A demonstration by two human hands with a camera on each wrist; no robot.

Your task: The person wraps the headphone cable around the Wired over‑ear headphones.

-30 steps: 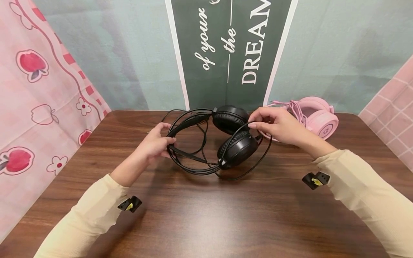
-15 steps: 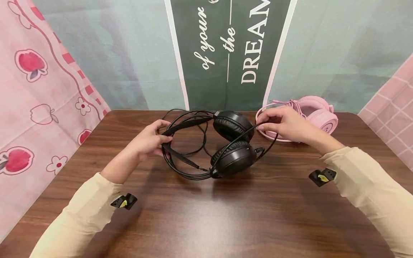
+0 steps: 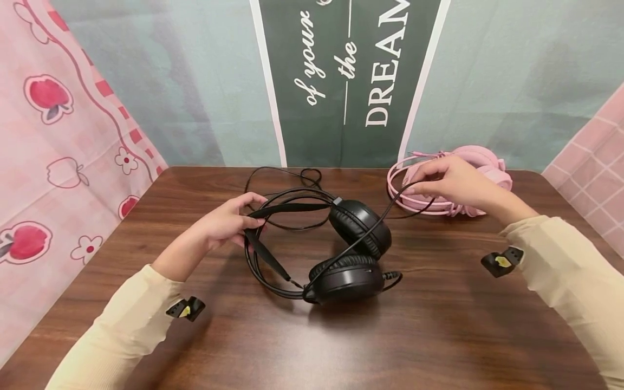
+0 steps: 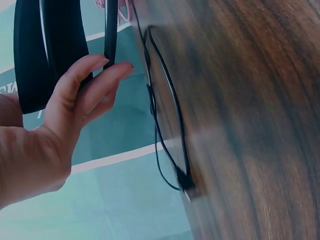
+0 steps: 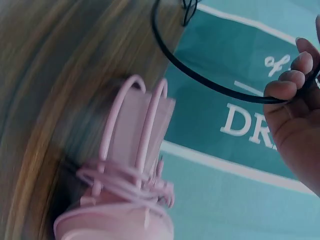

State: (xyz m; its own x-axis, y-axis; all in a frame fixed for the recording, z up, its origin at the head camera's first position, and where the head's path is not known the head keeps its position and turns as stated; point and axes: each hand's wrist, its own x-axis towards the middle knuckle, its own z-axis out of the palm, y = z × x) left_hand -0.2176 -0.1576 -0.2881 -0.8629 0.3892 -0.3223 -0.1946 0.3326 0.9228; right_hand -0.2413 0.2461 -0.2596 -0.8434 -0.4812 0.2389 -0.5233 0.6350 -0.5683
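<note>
Black over-ear headphones [image 3: 348, 279] stand tilted over the middle of the table, ear cups toward the right. My left hand [image 3: 229, 225] grips their headband at its left end; in the left wrist view the wide black band [image 4: 50, 50] passes between thumb and fingers. Between the thumb and fingers of my right hand [image 3: 455, 181] is the black cable [image 3: 377, 219], which stretches from the near ear cup up to that hand. In the right wrist view this cable [image 5: 210, 86] curves away from the fingers. More cable [image 4: 175, 110] lies loosely looped on the table behind the headband.
Pink headphones [image 3: 494, 170] with their cord wrapped round them lie at the back right, just behind my right hand. The wooden table [image 3: 312, 346] ends at a fabric backdrop [image 3: 195, 81] with printed lettering. A pink patterned curtain [image 3: 63, 135] borders the left side.
The black headphones have come nearer to me, their ear cups swinging toward the front. My right hand has moved right with the cable, drawing it straighter. My left hand has shifted slightly nearer, still holding the headband.
</note>
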